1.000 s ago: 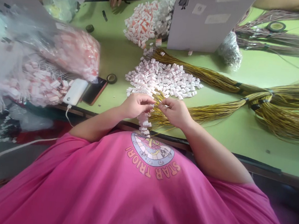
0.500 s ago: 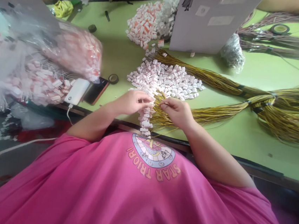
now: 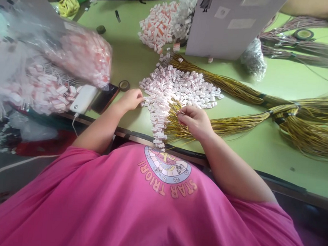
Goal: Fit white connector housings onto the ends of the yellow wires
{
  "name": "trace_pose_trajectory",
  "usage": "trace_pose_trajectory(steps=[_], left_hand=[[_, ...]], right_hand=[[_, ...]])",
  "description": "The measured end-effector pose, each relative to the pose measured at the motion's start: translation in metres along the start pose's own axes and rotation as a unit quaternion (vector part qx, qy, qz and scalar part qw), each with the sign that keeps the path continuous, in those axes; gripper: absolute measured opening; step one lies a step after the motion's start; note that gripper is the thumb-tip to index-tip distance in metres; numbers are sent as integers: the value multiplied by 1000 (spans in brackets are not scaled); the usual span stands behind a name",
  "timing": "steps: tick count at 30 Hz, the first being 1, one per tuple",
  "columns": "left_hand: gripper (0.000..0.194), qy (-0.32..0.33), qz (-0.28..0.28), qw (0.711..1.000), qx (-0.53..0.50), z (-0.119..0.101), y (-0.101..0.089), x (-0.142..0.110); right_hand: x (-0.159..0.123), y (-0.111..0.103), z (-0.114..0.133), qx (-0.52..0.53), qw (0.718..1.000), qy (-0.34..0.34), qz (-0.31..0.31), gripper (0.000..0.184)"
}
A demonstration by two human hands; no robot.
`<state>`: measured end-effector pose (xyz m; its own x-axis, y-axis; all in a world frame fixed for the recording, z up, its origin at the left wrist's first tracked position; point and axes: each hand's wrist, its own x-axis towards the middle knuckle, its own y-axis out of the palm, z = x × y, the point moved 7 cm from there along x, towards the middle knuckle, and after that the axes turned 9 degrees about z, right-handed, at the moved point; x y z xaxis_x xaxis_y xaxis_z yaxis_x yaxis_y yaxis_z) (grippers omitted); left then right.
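The work in hand looks like fine fingertip work between the heap (image 3: 182,84) of white blocks and the wires (image 3: 233,124) just right of it. The left hand (image 3: 133,99) is at the heap's left edge, fingertips bunched close to the outermost blocks; whether they pinch one, I cannot tell. The right hand (image 3: 196,120) is over the wire ends at the heap's near right side, thumb and forefinger pressed together; what lies between them is too small to tell.

The heap lies on the table (image 3: 125,45) and narrows into a strip towards the near edge, beside the loose wire ends. A second bundle (image 3: 223,80) runs behind the heap, and a tape roll (image 3: 128,84) lies to its left. Picking out one block calls for a light, precise pinch, since they lie tightly packed.
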<state>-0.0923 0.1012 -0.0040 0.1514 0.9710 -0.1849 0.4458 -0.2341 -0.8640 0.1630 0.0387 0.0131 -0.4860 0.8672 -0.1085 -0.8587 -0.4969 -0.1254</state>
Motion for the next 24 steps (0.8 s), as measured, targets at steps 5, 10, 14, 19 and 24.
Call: trace_pose_trajectory(steps=[5, 10, 14, 19, 24], left_hand=[[11, 54, -18, 986, -158, -35, -7, -20], [17, 180, 99, 921, -330, -98, 10, -47], [17, 138, 157, 887, -413, -107, 24, -51], [17, 147, 155, 879, -427, -112, 25, -48], [21, 72, 183, 855, -480, -110, 39, -46]], right_hand=[[-1, -2, 6, -73, 997, -12, -19, 17], [-3, 1, 8, -147, 989, -22, -30, 22], [-4, 4, 11, -181, 982, -46, -28, 24], [-5, 7, 16, -198, 978, -70, -15, 26], [-6, 8, 17, -193, 980, -46, -6, 26]])
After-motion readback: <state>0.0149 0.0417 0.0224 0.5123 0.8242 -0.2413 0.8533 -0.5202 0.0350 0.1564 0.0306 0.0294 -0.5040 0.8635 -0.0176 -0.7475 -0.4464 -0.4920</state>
